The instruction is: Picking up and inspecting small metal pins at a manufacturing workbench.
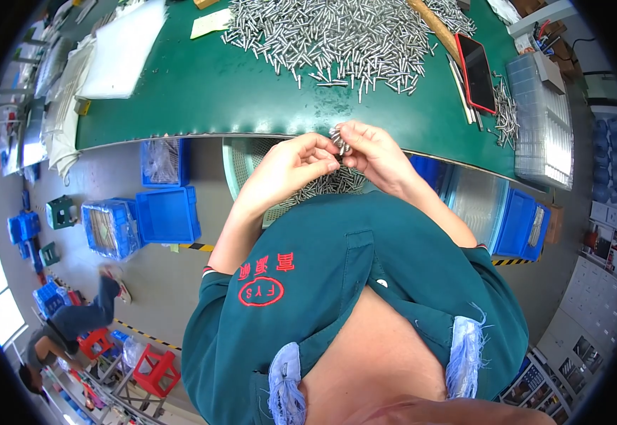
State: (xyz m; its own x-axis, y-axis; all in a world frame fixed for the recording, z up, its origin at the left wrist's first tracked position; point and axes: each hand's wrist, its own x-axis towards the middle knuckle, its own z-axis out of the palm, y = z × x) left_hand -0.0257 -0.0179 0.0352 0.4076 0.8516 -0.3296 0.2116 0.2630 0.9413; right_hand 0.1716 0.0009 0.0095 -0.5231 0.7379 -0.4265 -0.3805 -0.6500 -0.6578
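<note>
Several small silver metal pins (340,141) are bunched between my two hands, just off the front edge of the green table (202,92). My right hand (374,152) is closed around the bunch, thumb and fingers pressed on it. From the other side, the fingertips of my left hand (296,163) pinch in at the same bunch; which pins they grip is hidden. Below my hands, a pale green plastic basket (236,166) holds many similar pins (330,185). A large heap of the pins (344,42) spreads over the far middle of the table.
A red-edged phone (476,74) leans by a wooden stick (436,30) at the right, near a smaller pin pile (507,113) and clear plastic boxes (542,120). White sheets (124,53) lie at the left. Blue bins (168,214) stand on the floor; another person (75,319) is at lower left.
</note>
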